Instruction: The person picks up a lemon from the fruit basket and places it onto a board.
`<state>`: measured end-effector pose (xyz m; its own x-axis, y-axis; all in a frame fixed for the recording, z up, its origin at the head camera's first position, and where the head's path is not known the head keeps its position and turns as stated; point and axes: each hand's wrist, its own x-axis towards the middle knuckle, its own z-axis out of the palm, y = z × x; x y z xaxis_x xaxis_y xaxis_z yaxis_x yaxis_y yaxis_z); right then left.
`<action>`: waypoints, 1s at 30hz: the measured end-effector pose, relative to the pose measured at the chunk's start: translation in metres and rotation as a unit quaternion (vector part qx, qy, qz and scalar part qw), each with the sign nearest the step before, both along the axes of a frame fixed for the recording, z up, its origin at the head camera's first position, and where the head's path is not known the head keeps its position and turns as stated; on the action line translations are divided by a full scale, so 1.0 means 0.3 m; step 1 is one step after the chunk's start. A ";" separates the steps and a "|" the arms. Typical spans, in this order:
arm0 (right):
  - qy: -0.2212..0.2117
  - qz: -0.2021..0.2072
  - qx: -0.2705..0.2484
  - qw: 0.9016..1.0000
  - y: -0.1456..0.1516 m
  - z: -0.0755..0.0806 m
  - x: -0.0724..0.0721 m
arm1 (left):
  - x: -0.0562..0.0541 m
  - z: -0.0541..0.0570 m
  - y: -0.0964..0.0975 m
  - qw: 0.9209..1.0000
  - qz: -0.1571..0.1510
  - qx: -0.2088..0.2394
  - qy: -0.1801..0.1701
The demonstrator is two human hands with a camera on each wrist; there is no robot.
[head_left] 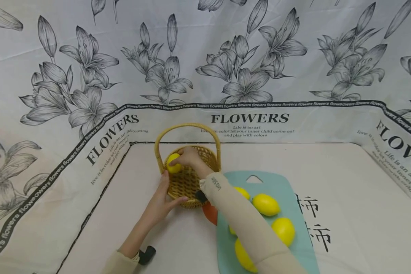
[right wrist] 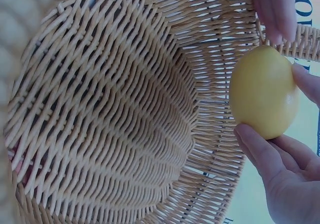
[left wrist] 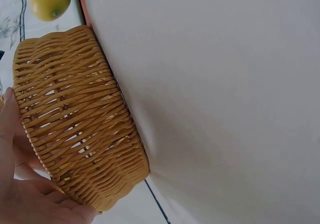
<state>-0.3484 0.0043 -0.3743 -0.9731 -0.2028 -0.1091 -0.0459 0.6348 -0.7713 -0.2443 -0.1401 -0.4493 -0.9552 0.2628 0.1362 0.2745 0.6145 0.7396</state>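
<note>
A wicker basket point(head_left: 185, 186) with a tall arched handle stands at the back of the table. My right hand point(head_left: 190, 156) reaches over its opening and pinches a yellow lemon point(head_left: 174, 163) at the left inner side. The right wrist view shows the thumb and fingers around the lemon point(right wrist: 264, 92), right by the basket rim. My left hand point(head_left: 155, 203) grips the basket's left side, its thumb stretched along the front rim. Close up in the left wrist view, the fingers of the left hand point(left wrist: 30, 194) lie against the woven wall point(left wrist: 80, 119).
A pale blue cutting board point(head_left: 301, 228) bears several lemons point(head_left: 266, 204), partly covered by my right sleeve point(head_left: 250, 228). An orange-red piece point(head_left: 210, 213) shows between basket and board. Floral fabric point(head_left: 246, 68) hangs behind the table.
</note>
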 end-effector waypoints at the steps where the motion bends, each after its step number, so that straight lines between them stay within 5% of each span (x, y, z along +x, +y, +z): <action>1: 0.001 0.003 0.000 1.000 0.003 0.001 -0.001 | 0.000 0.000 0.001 1.000 -0.001 0.000 0.000; 30: 0.011 0.041 -0.039 0.998 0.079 0.105 0.095 | 0.009 0.012 0.009 1.000 -0.012 0.005 0.000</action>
<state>-0.3198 0.0279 -0.3428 -0.9550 -0.2887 -0.0677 -0.1131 0.5659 -0.8167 -0.2416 -0.1375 -0.4459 -0.9486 0.2841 0.1393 0.2893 0.6006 0.7454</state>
